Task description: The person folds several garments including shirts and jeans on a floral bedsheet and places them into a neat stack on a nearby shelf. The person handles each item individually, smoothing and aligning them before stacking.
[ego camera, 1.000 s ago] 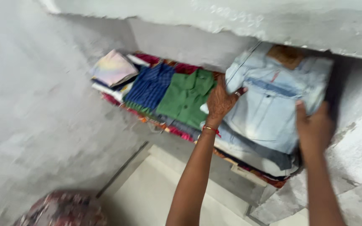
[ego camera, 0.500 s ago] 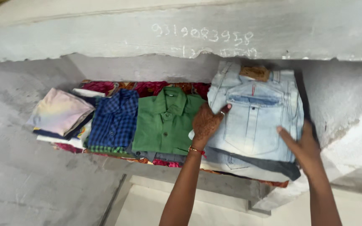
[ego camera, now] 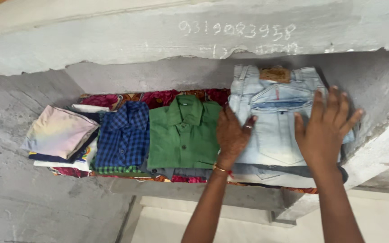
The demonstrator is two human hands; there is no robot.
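— How far along are you with those jeans?

— The folded light-blue jeans (ego camera: 275,114) sit on top of the denim stack at the right of the frame, pushed back into the concrete shelf (ego camera: 167,74). By the look of it the placing is nearly done; I judge only a last pat and square-up is left. My right hand (ego camera: 325,130) lies flat on the jeans' right side, fingers spread wide. My left hand (ego camera: 232,135) presses open-palmed against the left edge, just beside the green shirt (ego camera: 183,132). Neither hand pinches anything.

— And the rest of the shelf?

— Left of the green shirt lies a blue checked shirt (ego camera: 124,135), and at the far left a pale pastel folded cloth (ego camera: 59,132) on its own small pile. All of them rest on a red floral cloth (ego camera: 158,96) lining the shelf.

— What changed since half a second ago?

— My right hand was down at the stack's lower right corner; now it has slid up onto the top of the jeans and opened out. The jeans sit a little deeper and straighter. My left hand has hardly moved.
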